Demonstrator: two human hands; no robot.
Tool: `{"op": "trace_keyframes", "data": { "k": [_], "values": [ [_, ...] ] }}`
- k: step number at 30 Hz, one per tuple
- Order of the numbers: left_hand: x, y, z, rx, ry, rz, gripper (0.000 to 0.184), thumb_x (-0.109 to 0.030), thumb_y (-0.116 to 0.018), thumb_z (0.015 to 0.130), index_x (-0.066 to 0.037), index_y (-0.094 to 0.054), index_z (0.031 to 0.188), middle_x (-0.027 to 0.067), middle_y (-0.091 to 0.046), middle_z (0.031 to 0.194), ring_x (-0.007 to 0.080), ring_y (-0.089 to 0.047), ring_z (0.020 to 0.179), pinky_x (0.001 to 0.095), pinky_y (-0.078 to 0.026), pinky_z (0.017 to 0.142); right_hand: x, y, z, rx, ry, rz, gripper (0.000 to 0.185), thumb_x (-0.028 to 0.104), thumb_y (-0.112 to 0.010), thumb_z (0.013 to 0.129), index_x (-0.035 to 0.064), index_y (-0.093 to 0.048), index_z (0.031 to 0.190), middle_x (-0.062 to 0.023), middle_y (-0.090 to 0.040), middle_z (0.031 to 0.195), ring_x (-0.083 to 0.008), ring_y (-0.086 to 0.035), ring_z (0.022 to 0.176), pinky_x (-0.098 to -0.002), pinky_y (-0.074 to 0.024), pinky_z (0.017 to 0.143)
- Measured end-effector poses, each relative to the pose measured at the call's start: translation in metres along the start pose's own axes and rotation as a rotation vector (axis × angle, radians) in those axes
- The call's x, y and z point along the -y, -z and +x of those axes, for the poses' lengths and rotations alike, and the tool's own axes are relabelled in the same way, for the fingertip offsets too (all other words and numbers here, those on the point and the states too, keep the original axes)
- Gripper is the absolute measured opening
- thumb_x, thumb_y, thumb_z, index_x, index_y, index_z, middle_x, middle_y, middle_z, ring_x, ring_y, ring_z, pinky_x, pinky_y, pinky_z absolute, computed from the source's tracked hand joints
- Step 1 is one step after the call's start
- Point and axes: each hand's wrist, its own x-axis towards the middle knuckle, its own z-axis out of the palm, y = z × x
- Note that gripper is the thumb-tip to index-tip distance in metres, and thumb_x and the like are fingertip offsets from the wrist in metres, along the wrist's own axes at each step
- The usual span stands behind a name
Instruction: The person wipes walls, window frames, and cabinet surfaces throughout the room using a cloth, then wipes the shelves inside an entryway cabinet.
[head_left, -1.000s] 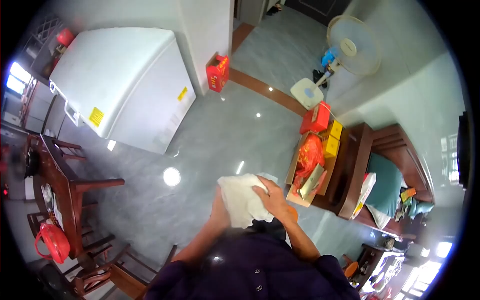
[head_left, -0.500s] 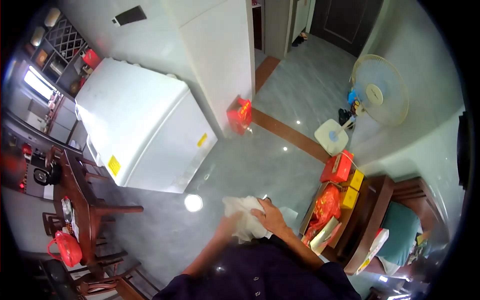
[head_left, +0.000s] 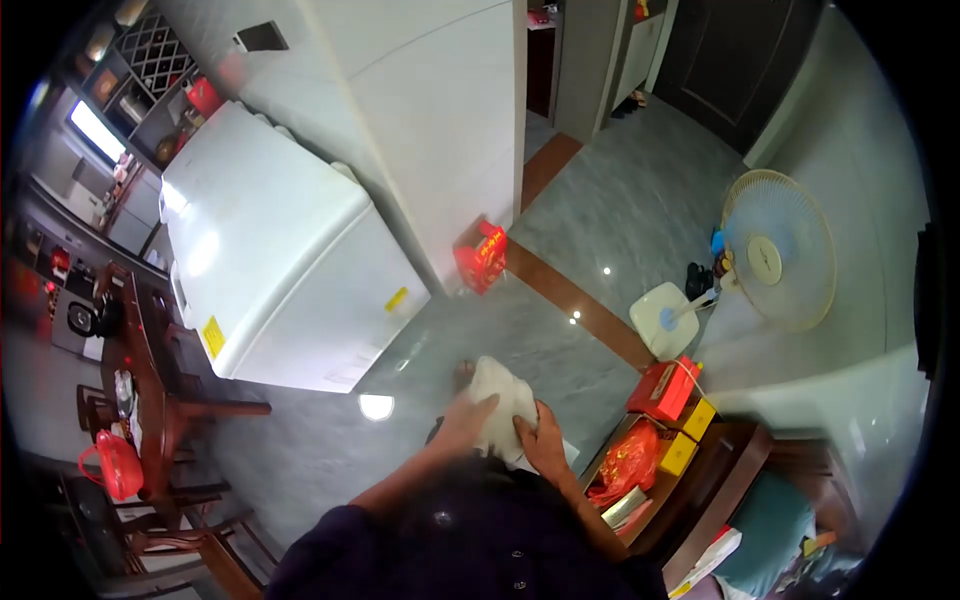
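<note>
A white cloth [head_left: 503, 400], folded or bunched, is held in front of the dark shirt at the lower middle. My left hand [head_left: 466, 420] grips its left side, fingers closed on it. On the right side my right hand [head_left: 543, 443] has its thumb on the front of the cloth and its other fingers partly hidden. Part of a foot shows on the grey floor just beyond the cloth.
A white chest freezer [head_left: 290, 270] stands at the left, a wooden table [head_left: 150, 400] below it. A red box [head_left: 482, 258] sits by the wall corner. At the right are a fan [head_left: 765, 260], a red box [head_left: 665, 388], yellow boxes [head_left: 680, 453] and a wooden bench [head_left: 715, 500].
The view has shifted towards the doorway and the fan. The cloth now hangs narrower between my hands, and my left hand has come round to its front.
</note>
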Motion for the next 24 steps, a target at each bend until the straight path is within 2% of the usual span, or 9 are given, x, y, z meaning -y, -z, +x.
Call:
{"op": "trace_keyframes", "data": {
  "k": [4, 7, 10, 13, 16, 19, 22, 24],
  "values": [
    [-0.026, -0.016, 0.037, 0.035, -0.058, 0.097, 0.035, -0.016, -0.06, 0.097, -0.001, -0.056, 0.129, 0.0027, -0.064, 0.109, 0.011, -0.058, 0.098, 0.0301, -0.05, 0.085, -0.004, 0.009, 0.018, -0.063, -0.007, 0.033, 0.05, 0.024, -0.063, 0.093, -0.004, -0.048, 0.133, -0.0261, -0.052, 0.125, -0.0355, -0.054, 0.112, -0.0394, -0.0449, 0.094],
    [-0.043, -0.018, 0.064, 0.124, -0.074, -0.005, 0.036, -0.016, -0.061, 0.097, -0.001, -0.056, 0.129, 0.0025, -0.064, 0.109, 0.0102, -0.058, 0.099, 0.0293, -0.049, 0.084, -0.008, 0.016, 0.038, -0.057, -0.106, 0.102, 0.05, 0.023, -0.063, 0.093, -0.0034, -0.049, 0.133, -0.0239, -0.049, 0.127, -0.0319, -0.051, 0.114, -0.0379, -0.0436, 0.095],
    [-0.057, -0.009, 0.104, 0.071, -0.049, 0.159, 0.039, -0.021, -0.063, 0.095, 0.0, -0.055, 0.128, 0.0044, -0.064, 0.106, 0.0108, -0.058, 0.098, 0.0295, -0.049, 0.084, -0.005, 0.02, 0.075, -0.126, -0.141, 0.148, 0.047, 0.019, -0.067, 0.089, 0.0004, -0.053, 0.129, -0.0217, -0.055, 0.119, -0.0342, -0.054, 0.109, -0.0413, -0.0434, 0.096],
    [-0.083, 0.005, 0.147, -0.003, -0.058, 0.214, 0.046, -0.03, -0.062, 0.092, 0.003, -0.056, 0.125, 0.0197, -0.065, 0.114, 0.0278, -0.064, 0.105, 0.0367, -0.048, 0.09, -0.006, 0.02, 0.126, -0.105, -0.097, 0.17, 0.048, 0.018, -0.065, 0.093, -0.0036, -0.049, 0.133, -0.0203, -0.05, 0.125, -0.0268, -0.054, 0.11, -0.0341, -0.0449, 0.092],
    [-0.119, 0.027, 0.197, -0.062, -0.184, 0.35, 0.044, -0.03, -0.06, 0.094, 0.002, -0.056, 0.123, 0.0217, -0.063, 0.118, 0.0339, -0.063, 0.105, 0.0398, -0.048, 0.09, 0.011, 0.023, 0.195, -0.096, -0.03, -0.034, 0.05, 0.016, -0.065, 0.093, -0.0045, -0.046, 0.135, -0.019, -0.051, 0.124, -0.0248, -0.055, 0.109, -0.0332, -0.0452, 0.094],
    [-0.166, 0.055, 0.247, -0.24, -0.451, 0.435, 0.036, -0.025, -0.062, 0.091, -0.001, -0.058, 0.119, 0.0217, -0.062, 0.111, 0.0396, -0.061, 0.101, 0.0436, -0.049, 0.087, 0.067, 0.016, 0.275, -0.251, 0.183, 0.193, 0.053, 0.015, -0.065, 0.09, -0.0044, -0.045, 0.135, -0.0226, -0.054, 0.126, -0.0341, -0.053, 0.117, -0.0405, -0.0404, 0.101],
    [-0.261, 0.094, 0.273, -0.38, -0.687, 0.489, 0.035, -0.009, -0.064, 0.086, 0.0, -0.059, 0.12, 0.0202, -0.061, 0.109, 0.036, -0.061, 0.099, 0.0389, -0.049, 0.086, 0.139, 0.018, 0.362, -0.267, 0.306, 0.157, 0.053, 0.013, -0.063, 0.092, -0.006, -0.041, 0.136, -0.0226, -0.053, 0.129, -0.0349, -0.051, 0.12, -0.0411, -0.0389, 0.104],
    [-0.314, 0.124, 0.281, -0.52, -0.734, 0.577, 0.034, -0.003, -0.065, 0.083, 0.001, -0.06, 0.116, 0.0186, -0.059, 0.109, 0.0355, -0.06, 0.098, 0.0393, -0.049, 0.084, 0.183, 0.014, 0.413, -0.328, 0.414, 0.06, 0.046, 0.01, -0.059, 0.094, -0.0044, -0.042, 0.134, -0.0201, -0.048, 0.129, -0.0292, -0.051, 0.115, -0.0373, -0.0419, 0.1]
  ]
}}
